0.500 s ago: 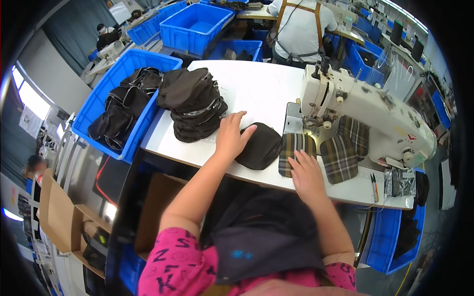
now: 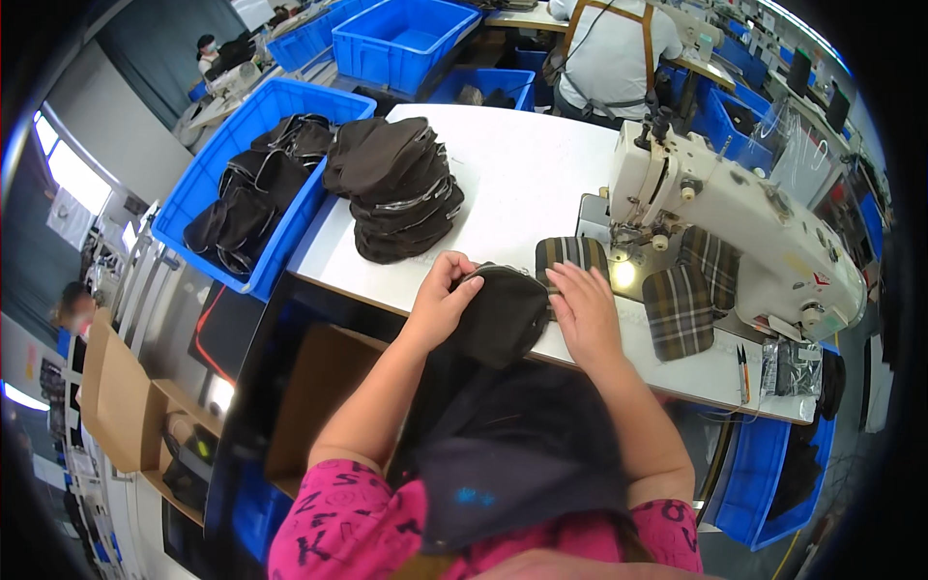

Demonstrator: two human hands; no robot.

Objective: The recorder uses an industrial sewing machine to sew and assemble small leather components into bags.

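My left hand (image 2: 447,302) pinches the upper left edge of a dark fabric piece (image 2: 501,324) with rounded corners and a pale trim along its top. That piece hangs partly over the front edge of the white table (image 2: 522,159). With fingers stretched out, my right hand (image 2: 585,307) lies across a plaid fabric piece (image 2: 559,253), its thumb beside the dark piece's right edge. Whether the thumb touches the dark piece is hard to see. Two more plaid pieces, a nearer one (image 2: 680,314) and a farther one (image 2: 713,263), overlap to the right.
A sewing machine (image 2: 764,213) stands on the right. Left of my hands rises a stack of dark fabric pieces (image 2: 398,193), beside a blue bin (image 2: 290,232) of similar ones. Slim tools (image 2: 743,372) and a clear packet (image 2: 797,367) lie at right. A co-worker (image 2: 619,63) sits beyond.
My left hand has taken hold of the dark piece and drawn it toward me, its edge lifted. The plaid piece under my right hand has shifted away from me. The whole view has shifted slightly.
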